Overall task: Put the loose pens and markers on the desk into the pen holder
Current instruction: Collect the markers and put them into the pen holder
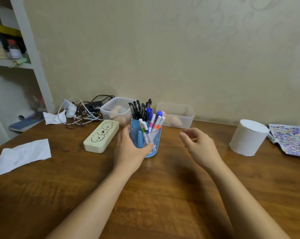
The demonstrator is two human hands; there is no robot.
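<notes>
**Holder steadied, desk nearly clear of pens**

We see the left hand wrapped around the blue pen holder, which stands at mid-desk; the right hand hovers just beside it, fingers loosely curled and holding nothing. Black pens and markers stand upright inside; we spot no loose pen on the desk, so we judge the task at its close, calling only for release. Around lie a cream pencil case, a paper roll, two plastic tubs and tangled cables; nothing blocks us.
</notes>
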